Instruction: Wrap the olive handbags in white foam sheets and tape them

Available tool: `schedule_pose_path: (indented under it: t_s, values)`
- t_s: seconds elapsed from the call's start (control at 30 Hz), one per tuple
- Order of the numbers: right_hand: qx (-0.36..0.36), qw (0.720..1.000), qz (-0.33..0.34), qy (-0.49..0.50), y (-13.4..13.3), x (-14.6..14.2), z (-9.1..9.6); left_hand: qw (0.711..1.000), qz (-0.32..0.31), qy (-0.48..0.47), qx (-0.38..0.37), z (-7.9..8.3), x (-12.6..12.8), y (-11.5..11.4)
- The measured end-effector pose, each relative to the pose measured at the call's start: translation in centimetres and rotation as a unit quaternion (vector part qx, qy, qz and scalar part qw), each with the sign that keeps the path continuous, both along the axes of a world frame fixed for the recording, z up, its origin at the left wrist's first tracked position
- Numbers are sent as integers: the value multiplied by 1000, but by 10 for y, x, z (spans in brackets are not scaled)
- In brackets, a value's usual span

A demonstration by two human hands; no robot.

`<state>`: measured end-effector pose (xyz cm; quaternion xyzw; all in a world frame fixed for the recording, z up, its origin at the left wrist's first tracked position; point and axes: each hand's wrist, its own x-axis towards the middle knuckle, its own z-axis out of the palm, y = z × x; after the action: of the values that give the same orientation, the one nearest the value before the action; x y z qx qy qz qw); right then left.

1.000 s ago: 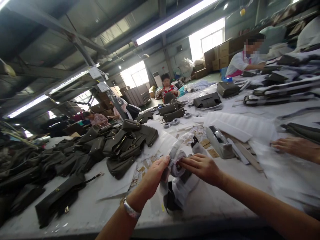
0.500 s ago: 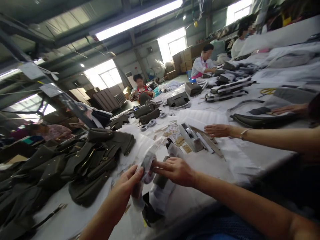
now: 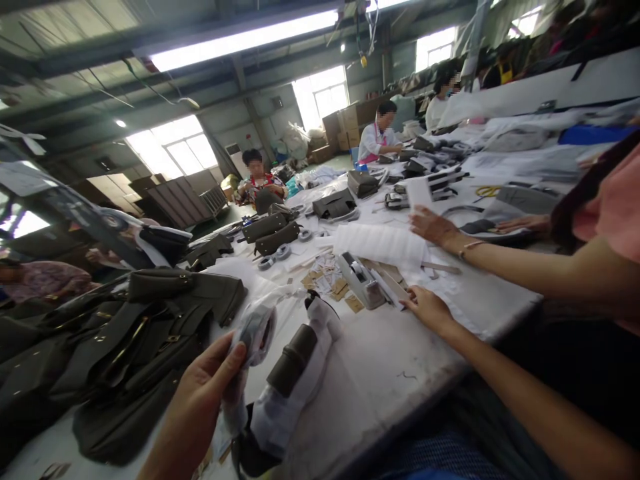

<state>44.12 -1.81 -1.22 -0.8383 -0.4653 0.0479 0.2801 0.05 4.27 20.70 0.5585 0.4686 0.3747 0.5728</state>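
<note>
My left hand [image 3: 200,387] is closed round the near side of a coiled strap [image 3: 257,327] in clear plastic wrap, raised above the table. Below it lies a dark olive bag handle [image 3: 293,360], partly covered in white wrapping [image 3: 295,413]; whether it joins the coil I cannot tell. My right hand [image 3: 430,308] reaches across to the right, its thumb and fingers pinched on the end of a white strip [image 3: 389,288]. That strip lies beside a grey tape dispenser [image 3: 363,283].
Dark olive bags [image 3: 150,333] are heaped on the left. Paper tags [image 3: 325,273], tape rolls [image 3: 275,255] and a white foam sheet [image 3: 380,243] lie ahead. At right, a co-worker's hand [image 3: 435,227] holds a white piece [image 3: 419,192]. The table edge [image 3: 425,387] runs along the near right.
My right hand has left the wrapped strap and moved right to the white strip. The left hand keeps the strap. The co-worker's hand has lifted a white piece. The view has turned right.
</note>
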Motion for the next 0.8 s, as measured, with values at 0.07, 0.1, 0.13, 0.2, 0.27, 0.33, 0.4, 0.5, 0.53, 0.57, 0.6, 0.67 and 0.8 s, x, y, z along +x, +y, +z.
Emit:
schedule_pose_path:
  t_s: [0.07, 0.1, 0.13, 0.2, 0.27, 0.33, 0.4, 0.5, 0.53, 0.57, 0.6, 0.67, 0.8]
  values:
    - [-39, 999, -20, 13, 8, 6, -3, 1000, -12, 9, -4, -3, -2, -2]
    - [-55, 998, -29, 19, 11, 8, -4, 1000, -15, 16, -6, -5, -3, -3]
    - [-69, 997, -36, 25, 14, 9, -4, 1000, -17, 23, -6, -8, -5, -4]
    - [-90, 994, -45, 33, 17, 13, -4, 999, -22, 35, -6, -14, -10, -4]
    - [-102, 993, -45, 33, 17, 17, -2, 999, -25, 43, -2, -18, -13, -4]
    - [-104, 993, -38, 28, 15, 18, 2, 998, -25, 49, -1, -20, -13, -4]
    - [-99, 995, -22, 23, 13, 17, 7, 998, -25, 55, -2, -21, -12, -4]
    - [-90, 996, 6, 22, 10, 13, 14, 998, -31, 59, -3, -22, -11, -4]
    - [-85, 996, 14, 23, 9, 12, 16, 998, -32, 57, -3, -22, -10, -4]
    - [-78, 997, 19, 21, 8, 11, 19, 998, -33, 55, -3, -23, -10, -4]
    - [-67, 997, 20, 18, 7, 10, 21, 998, -32, 53, -3, -23, -10, -4]
    - [-33, 999, 18, 7, 3, 7, 26, 999, -24, 47, -6, -24, -9, -4]
    - [74, 996, 43, 24, -5, -18, 48, 1000, -14, 14, -22, -21, -3, -7]
